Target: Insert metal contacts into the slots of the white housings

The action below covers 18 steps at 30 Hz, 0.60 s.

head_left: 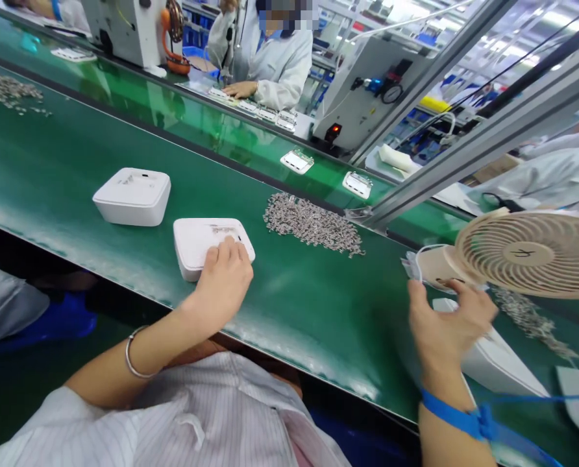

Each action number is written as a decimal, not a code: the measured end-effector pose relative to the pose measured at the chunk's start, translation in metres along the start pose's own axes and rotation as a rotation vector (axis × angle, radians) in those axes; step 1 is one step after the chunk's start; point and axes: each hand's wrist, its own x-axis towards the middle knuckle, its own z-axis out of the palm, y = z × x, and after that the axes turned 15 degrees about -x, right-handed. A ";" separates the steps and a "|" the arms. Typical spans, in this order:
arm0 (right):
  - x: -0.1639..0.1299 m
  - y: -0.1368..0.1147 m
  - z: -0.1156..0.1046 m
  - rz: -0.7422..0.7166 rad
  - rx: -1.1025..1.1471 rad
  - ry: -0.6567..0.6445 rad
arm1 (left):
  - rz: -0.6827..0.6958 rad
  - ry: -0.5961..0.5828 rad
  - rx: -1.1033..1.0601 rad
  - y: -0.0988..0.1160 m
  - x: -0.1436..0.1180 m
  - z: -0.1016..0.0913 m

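1. White housing [197, 243]: rounded square plastic shell, lying flat on the green worktop [294, 311], close to its near edge.
2. Left hand [224, 279]: rests palm-down on the housing's near right corner, fingertips on the top face beside a small recessed patch. Grip: fingers close together and flat, pressing rather than clamped around anything. Metal bangle on that wrist.
3. Second white housing [132, 194]: same type, sits just left of and slightly beyond the first; the two are near but not touching.
4. Pile of small metal parts [311, 224]: loose silvery pieces heaped on the worktop, to the right of the first housing and beyond it, apart from both hands.
5. Right hand [448, 324]: raised at the right, fingers curled on another white part [498, 363] that lies under the hand; cannot tell whether the grip is fully closed on it. Blue strap on that wrist.
6. Beige desk fan [523, 253]: stands just above the right hand.
7. Another person in a white coat [280, 61] sits at the far side.
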 end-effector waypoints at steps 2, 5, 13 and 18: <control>0.006 0.028 0.000 0.194 -0.193 0.013 | -0.030 -0.037 0.013 -0.011 0.014 -0.003; 0.006 0.059 -0.006 0.379 -0.342 -0.040 | -0.095 -0.061 0.024 -0.030 0.033 -0.006; 0.021 0.117 -0.017 0.280 -0.468 -0.533 | -0.179 0.160 -0.036 -0.050 0.022 0.004; 0.028 0.133 -0.028 0.322 -0.397 -0.492 | -0.089 0.159 -0.118 -0.034 0.004 0.010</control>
